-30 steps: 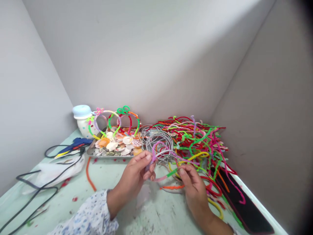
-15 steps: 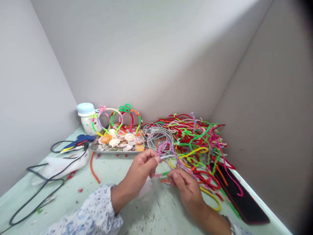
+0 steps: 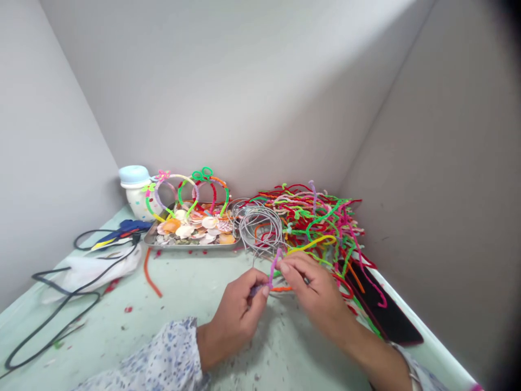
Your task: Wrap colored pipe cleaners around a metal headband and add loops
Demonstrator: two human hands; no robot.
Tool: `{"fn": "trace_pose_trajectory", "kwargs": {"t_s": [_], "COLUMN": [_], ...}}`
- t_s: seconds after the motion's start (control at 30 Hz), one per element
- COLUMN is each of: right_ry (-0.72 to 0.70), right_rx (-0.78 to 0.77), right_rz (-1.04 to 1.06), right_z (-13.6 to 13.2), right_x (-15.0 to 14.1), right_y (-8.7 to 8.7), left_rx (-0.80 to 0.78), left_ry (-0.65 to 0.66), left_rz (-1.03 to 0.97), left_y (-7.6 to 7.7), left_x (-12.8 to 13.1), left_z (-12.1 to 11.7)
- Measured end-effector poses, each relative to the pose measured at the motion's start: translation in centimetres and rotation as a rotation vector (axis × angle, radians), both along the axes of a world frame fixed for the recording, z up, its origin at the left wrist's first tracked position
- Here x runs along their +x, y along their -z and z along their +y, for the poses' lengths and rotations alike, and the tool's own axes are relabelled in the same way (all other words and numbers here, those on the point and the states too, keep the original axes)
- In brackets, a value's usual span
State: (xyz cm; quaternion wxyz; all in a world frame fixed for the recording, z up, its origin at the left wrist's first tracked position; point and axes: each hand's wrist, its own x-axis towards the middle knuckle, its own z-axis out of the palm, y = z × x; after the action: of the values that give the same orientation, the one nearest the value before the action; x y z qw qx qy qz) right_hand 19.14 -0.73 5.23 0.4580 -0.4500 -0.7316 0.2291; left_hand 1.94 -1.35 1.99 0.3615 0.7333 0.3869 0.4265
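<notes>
A purple pipe cleaner [image 3: 274, 267] stands up from the pinched fingertips of my left hand [image 3: 236, 310]. My left thumb and index finger press it at its lower end, where a bit of purple also shows under the fingers. My right hand [image 3: 315, 288] is closed with thumb and index together at the pipe cleaner's upper part, from the right side. An orange pipe cleaner [image 3: 281, 289] shows between the two hands. Just behind them lies a coil of grey wire [image 3: 260, 228]. What the curled right fingers cover is hidden.
A metal tray [image 3: 191, 247] of shells, with decorated headbands [image 3: 196, 190] over it, stands at the back. Right is a heap of pipe cleaners [image 3: 317, 217] beside a black flat strip [image 3: 391, 315]. Left are a lidded jar [image 3: 140, 198], a blue glue gun [image 3: 132, 228] and a black cable [image 3: 77, 296].
Both hands have come closer together, the left one lower and the right one higher. The purple pipe cleaner's wide loop is gone; a short upright length now shows between the fingertips.
</notes>
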Motion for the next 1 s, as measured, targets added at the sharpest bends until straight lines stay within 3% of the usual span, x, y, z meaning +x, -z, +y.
{"fn": "trace_pose_trajectory", "kwargs": {"t_s": [0.1,0.3,0.53,0.67,0.83,1.0], "right_ry": [-0.035,-0.132,-0.251,-0.164,-0.028,-0.014], "right_rx": [-0.054,-0.250,0.140,0.338,0.150,0.056], "right_rz": [-0.044,0.160,0.012,0.007,0.055,-0.019], "right_z": [0.1,-0.2,-1.0,-1.2,-0.9,-0.8], "right_x": [0.0,0.3,1.0,0.7,-0.5,-0.7], "right_y": [0.0,-0.4,-1.2,0.4,3.2,3.9], "left_rx": [0.075,0.206,0.218,0.178,0.200,0.243], "left_ry": [-0.001,0.045,0.006,-0.070,-0.089,-0.077], "left_rz": [0.103,0.210,0.202,0.182,0.182,0.252], "left_y": [0.4,0.6,1.2,1.0,0.9,1.2], "left_x": [0.0,0.4,0.7,0.8,0.7,0.6], "left_z": [-0.1,-0.1,-0.1,-0.1,-0.2,0.1]}}
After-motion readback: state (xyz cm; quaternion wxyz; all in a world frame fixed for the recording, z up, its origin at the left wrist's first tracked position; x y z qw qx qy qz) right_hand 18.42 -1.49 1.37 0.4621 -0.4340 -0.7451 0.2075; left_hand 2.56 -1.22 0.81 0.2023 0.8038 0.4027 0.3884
